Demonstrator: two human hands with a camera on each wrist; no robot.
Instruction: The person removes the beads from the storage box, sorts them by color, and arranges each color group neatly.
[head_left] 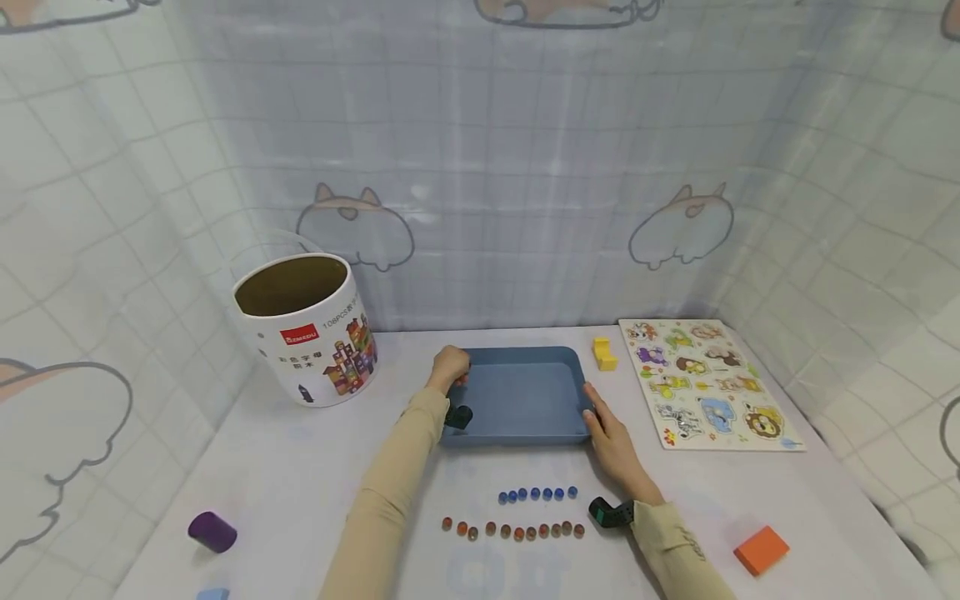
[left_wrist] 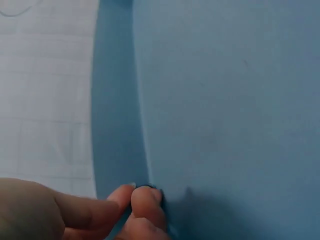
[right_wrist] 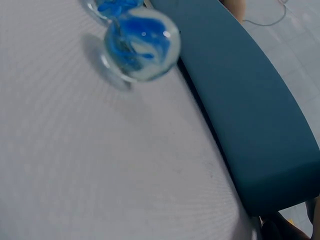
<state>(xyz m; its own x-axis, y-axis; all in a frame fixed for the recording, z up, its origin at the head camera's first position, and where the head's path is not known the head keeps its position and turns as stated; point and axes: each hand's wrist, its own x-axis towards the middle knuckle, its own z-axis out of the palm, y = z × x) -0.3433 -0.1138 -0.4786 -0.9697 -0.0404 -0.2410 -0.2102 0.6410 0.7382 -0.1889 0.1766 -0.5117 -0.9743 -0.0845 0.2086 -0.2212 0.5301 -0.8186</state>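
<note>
A shallow blue-grey tray [head_left: 525,396] lies on the white table, with nothing visible inside it. My left hand [head_left: 450,367] grips its left rim; in the left wrist view the thumb and curled fingers [left_wrist: 145,205] pinch the tray wall [left_wrist: 117,110]. At the right side, my right hand [head_left: 613,442] holds the rim, fingers along the outside and thumb over the edge. Nearer to me runs a row of blue marbles [head_left: 535,494], and behind my wrists' line a row of reddish-brown marbles [head_left: 519,534]. A blue-swirled glass marble [right_wrist: 142,44] shows close beside the tray's front wall [right_wrist: 240,100].
A white printed bucket [head_left: 307,333] stands at back left. An animal puzzle board [head_left: 712,383] lies at right, with a yellow block [head_left: 603,354] beside it. A purple cylinder [head_left: 212,532], a light blue block [head_left: 213,594] and an orange block [head_left: 761,550] lie nearer.
</note>
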